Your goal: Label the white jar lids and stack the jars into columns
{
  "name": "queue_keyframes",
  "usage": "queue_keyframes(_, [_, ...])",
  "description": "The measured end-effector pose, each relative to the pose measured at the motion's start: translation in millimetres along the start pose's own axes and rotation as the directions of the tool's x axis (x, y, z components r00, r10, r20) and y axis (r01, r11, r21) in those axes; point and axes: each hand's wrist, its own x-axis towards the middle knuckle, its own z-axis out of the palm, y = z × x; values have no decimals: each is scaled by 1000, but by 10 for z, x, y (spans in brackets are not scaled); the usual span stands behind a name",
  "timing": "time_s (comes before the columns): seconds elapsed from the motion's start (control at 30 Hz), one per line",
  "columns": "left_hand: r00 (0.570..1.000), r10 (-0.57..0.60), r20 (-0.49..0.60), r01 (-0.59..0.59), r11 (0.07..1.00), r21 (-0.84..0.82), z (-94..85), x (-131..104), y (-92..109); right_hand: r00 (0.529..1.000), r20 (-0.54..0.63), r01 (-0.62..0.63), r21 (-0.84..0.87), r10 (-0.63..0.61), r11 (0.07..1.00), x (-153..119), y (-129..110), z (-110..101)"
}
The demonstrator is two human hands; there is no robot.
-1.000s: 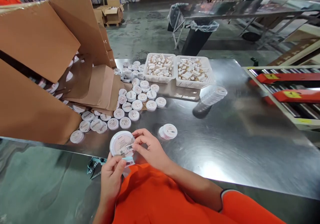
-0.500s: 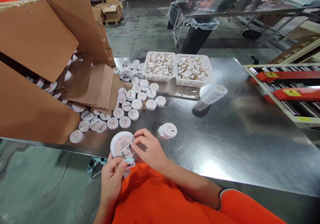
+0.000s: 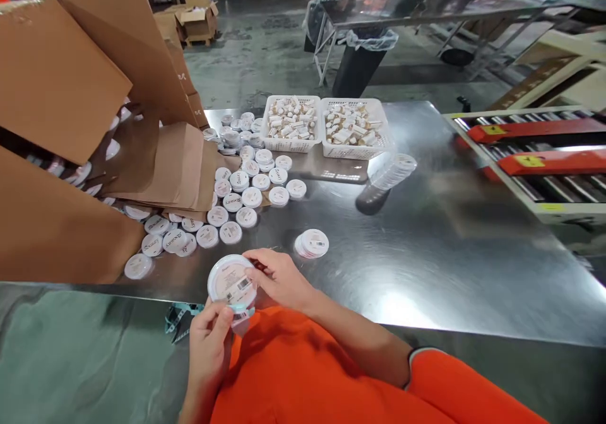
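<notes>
A flat round white container [image 3: 226,280] is held up over the table's front edge, its printed face toward me. A small barcode label lies on that face. My left hand [image 3: 208,335] is closed, pinching the container's lower edge together with a pale blue-edged label strip [image 3: 242,315]. On the other side my right hand [image 3: 283,280] is closed on the container's right edge, its thumb on the face beside the barcode label; its other fingers are partly hidden. Just beyond the right hand stands a short stack of similar round containers [image 3: 312,243].
Many loose round containers [image 3: 230,232] spread leftward from an opened cardboard box [image 3: 61,216]. Two white baskets [image 3: 353,153] hold small white-and-amber pieces at the back. A leaning stack of clear plastic [image 3: 395,170] stands on the metal table [image 3: 449,253]. A roller conveyor [image 3: 544,181] runs at right.
The right hand's thumb has come down onto the container's face, where the barcode label now lies flat; before, its fingertips pinched near the label. The view has shifted slightly.
</notes>
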Motion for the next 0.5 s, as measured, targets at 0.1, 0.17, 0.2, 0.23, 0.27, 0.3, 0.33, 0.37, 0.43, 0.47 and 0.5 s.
queue_keyframes(0.1, [1000, -4, 3, 4, 999, 54, 23, 25, 40, 999, 24, 46, -91, -44, 995, -65, 3, -7])
queue_keyframes(0.17, [999, -14, 37, 11, 997, 73, 36, 47, 57, 986, 119, 141, -188, -120, 972, -106, -10, 16])
queue_keyframes(0.2, [998, -26, 64, 22, 998, 67, 47, 57, 64, 974, 172, 187, -234, -148, 954, -121, -13, 35])
queue_keyframes(0.23, [994, -42, 99, 36, 998, 53, 61, 68, 70, 966, 204, 214, -274, -160, 938, -131, -8, 54])
queue_keyframes(0.27, [989, -55, 137, 50, 998, 36, 77, 77, 76, 965, 210, 218, -305, -158, 927, -136, 6, 69])
queue_keyframes(0.3, [981, -67, 184, 63, 998, 32, 94, 87, 82, 970, 191, 204, -325, -148, 923, -137, 35, 73])
queue_keyframes(0.33, [971, -76, 225, 68, 997, 43, 108, 97, 87, 978, 157, 184, -332, -139, 925, -136, 83, 60])
queue_keyframes(0.37, [963, -79, 259, 64, 996, 63, 116, 108, 91, 985, 114, 164, -330, -133, 930, -135, 152, 24])
queue_keyframes(0.43, [960, -59, 275, 31, 994, 108, 99, 136, 89, 993, -13, 103, -340, -114, 935, -136, 366, -128])
queue_keyframes(0.47, [967, -40, 252, 10, 993, 119, 69, 152, 84, 991, -100, 52, -361, -94, 931, -141, 511, -240])
queue_keyframes(0.5, [978, -24, 208, -2, 992, 122, 23, 168, 75, 976, -208, -23, -391, -64, 920, -151, 679, -369])
